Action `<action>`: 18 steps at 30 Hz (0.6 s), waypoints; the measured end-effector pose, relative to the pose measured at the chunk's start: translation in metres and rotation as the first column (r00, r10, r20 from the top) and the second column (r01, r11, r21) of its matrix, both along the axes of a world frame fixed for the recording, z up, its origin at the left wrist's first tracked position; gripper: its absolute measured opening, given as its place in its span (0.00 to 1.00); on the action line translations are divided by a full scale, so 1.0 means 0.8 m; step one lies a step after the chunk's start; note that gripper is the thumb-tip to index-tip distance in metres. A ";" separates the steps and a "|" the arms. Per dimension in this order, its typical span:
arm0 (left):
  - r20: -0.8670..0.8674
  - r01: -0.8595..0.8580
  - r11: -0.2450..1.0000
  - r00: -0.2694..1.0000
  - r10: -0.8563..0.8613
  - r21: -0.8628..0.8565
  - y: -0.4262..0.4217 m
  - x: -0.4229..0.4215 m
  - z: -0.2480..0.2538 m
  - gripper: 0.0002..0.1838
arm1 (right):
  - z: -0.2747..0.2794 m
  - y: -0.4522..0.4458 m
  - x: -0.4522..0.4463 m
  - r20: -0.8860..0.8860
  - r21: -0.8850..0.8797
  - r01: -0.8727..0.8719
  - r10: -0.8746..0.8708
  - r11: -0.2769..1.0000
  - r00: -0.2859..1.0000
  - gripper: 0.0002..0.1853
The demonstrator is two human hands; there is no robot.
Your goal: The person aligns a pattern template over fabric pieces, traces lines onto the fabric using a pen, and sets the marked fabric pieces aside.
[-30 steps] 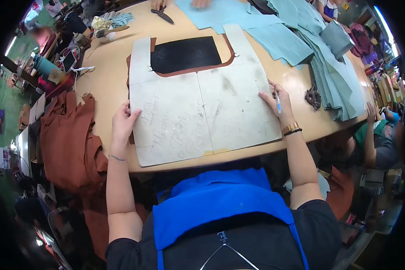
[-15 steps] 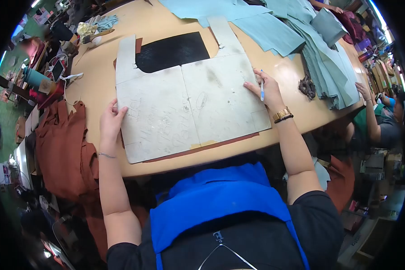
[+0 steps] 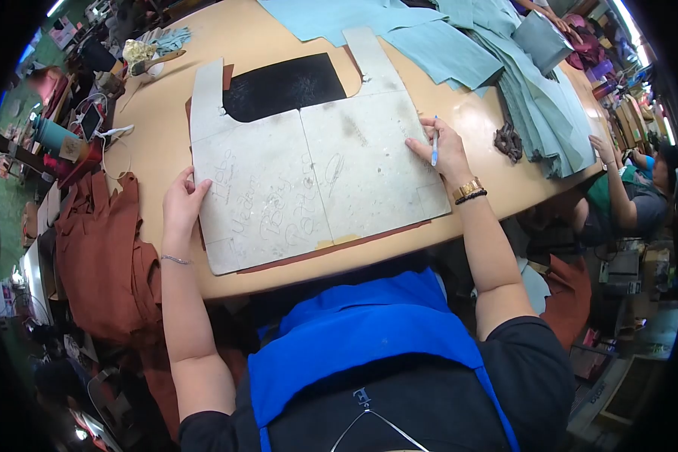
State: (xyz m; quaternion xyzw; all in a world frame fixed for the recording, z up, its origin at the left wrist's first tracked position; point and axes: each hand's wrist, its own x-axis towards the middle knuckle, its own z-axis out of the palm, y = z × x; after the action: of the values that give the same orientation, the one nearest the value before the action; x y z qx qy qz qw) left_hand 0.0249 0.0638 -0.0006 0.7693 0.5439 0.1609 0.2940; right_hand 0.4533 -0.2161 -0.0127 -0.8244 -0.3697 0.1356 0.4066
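A pale grey cardboard pattern [image 3: 264,196] with handwriting, a centre line and two upright straps lies on the table in front of me. Brown leather [image 3: 339,249] peeks out from beneath its lower edge, and a black sheet [image 3: 286,87] shows through the cut-out between the straps. My left hand [image 3: 182,197] grips the pattern's left edge, thumb on top. At the right edge, my right hand [image 3: 443,151] has its thumb on the pattern and holds a blue-and-white pen [image 3: 435,143] between the fingers. How far the fingertips reach under the edges is hidden.
Light blue leather sheets [image 3: 546,120] cover the table's far right, near a dark crumpled bundle [image 3: 508,142]. A brush [image 3: 158,62] lies at the far left. Brown leather [image 3: 102,256] hangs at the left side. A co-worker [image 3: 629,196] stands at the right end.
My hands keep their places on the pattern's edges. The pen has tilted slightly in my right hand. More of the co-worker at the right shows now.
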 end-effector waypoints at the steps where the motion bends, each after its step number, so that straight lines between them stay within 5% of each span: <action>1: 0.002 0.000 1.000 1.000 0.000 0.003 0.000 0.000 -0.001 0.32 | 0.001 0.000 -0.001 0.015 -0.003 0.002 -0.002 1.000 1.000 0.31; 8: -0.094 0.036 0.999 0.995 -0.032 0.039 0.011 0.000 -0.004 0.31 | -0.007 0.006 0.014 0.125 -0.069 -0.032 0.041 0.997 0.991 0.30; 13: -0.083 0.060 0.998 0.995 -0.062 -0.029 0.026 -0.007 -0.008 0.30 | 0.005 0.000 0.030 0.032 -0.132 -0.080 0.085 0.988 0.996 0.26; 18: 0.245 0.064 0.996 0.968 -0.049 -0.056 0.039 -0.025 -0.055 0.32 | -0.027 -0.010 0.043 -0.134 0.042 -0.050 0.055 0.998 0.989 0.20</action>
State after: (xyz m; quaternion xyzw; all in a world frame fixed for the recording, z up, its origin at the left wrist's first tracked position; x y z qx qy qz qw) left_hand 0.0053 0.0949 -0.0445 0.7493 0.4863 0.2284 0.3872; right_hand 0.4874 -0.2245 -0.0339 -0.7953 -0.3655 0.1946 0.4428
